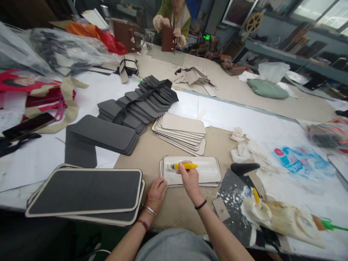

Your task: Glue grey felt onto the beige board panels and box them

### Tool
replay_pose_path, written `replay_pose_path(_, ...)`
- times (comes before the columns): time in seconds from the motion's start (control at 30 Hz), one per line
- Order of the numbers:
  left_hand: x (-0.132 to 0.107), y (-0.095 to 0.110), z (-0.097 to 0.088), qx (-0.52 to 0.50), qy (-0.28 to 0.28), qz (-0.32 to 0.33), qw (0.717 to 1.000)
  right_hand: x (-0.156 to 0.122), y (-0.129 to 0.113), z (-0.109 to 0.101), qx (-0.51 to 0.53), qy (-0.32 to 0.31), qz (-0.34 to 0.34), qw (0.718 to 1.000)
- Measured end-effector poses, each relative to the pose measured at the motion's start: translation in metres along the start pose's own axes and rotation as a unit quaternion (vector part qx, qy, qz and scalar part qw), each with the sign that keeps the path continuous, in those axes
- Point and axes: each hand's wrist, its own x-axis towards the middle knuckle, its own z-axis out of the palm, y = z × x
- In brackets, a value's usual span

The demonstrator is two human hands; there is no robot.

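Observation:
My right hand [189,179] is closed around a yellow-handled brush [187,165], its bristles pressed on a cream rounded panel [203,168]. Wet, shiny streaks run across that panel, which tops a small pile. Flat at the panel's lower left corner lies my left hand [157,191], fingertips at its edge and holding nothing. Behind the panel sits a fanned stack of cream panels [182,125]. To the left are larger dark panels with cream borders [87,190], piled near the table edge.
Dark grey panels [103,134] are stacked back left, beside a fanned dark bundle [146,101]. At right stand a glue-coated container [261,212], a glue-spotted dark sheet [231,192] and a plastic bag [296,163]. Across the table, a person [174,25] holds a brown bag [168,38].

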Motion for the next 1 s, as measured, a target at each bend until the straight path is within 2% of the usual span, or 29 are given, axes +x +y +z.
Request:
replay_pose_path(0.1, 0.000, 0.000, 0.000, -0.005, -0.002, -0.003, 1.000, 0.012, 0.011, 0.002, -0.010, 0.001, 0.015, 1.000)
replay_pose_path(0.23, -0.001, -0.002, 0.001, 0.005, 0.000, -0.004, 1.000, 0.023, 0.013, -0.025, -0.080, 0.040, 0.000, 0.996)
replay_pose_path(0.3, -0.001, -0.002, 0.001, 0.009, 0.002, -0.002, 1.000, 0.024, 0.008, -0.030, -0.094, 0.051, -0.011, 0.994)
replay_pose_path(0.47, 0.000, -0.002, 0.001, 0.017, 0.011, 0.011, 1.000, 0.028, 0.002, -0.001, -0.010, 0.028, 0.021, 0.999)
replay_pose_path(0.53, -0.001, -0.003, 0.002, 0.018, 0.016, 0.020, 1.000, 0.035, 0.004, -0.002, -0.004, 0.031, 0.040, 0.999)
replay_pose_path(0.6, -0.002, -0.005, 0.004, 0.020, 0.019, 0.027, 0.999, 0.042, 0.007, -0.024, -0.048, 0.051, 0.044, 0.997)
replay_pose_path(0.73, -0.002, -0.005, 0.004, 0.026, 0.013, 0.031, 0.999, 0.045, 0.007, -0.093, -0.176, 0.146, 0.043, 0.972)
replay_pose_path(0.8, -0.001, -0.004, 0.003, 0.026, 0.011, 0.031, 0.999, 0.038, 0.003, -0.107, -0.190, 0.167, 0.037, 0.967)
replay_pose_path(0.87, 0.000, -0.003, 0.001, 0.023, 0.014, 0.028, 0.999, 0.025, -0.001, -0.095, -0.155, 0.135, 0.022, 0.978)
replay_pose_path(1.0, 0.000, -0.001, -0.001, 0.014, 0.021, 0.012, 1.000, -0.008, 0.000, -0.031, -0.043, 0.010, 0.015, 0.999)
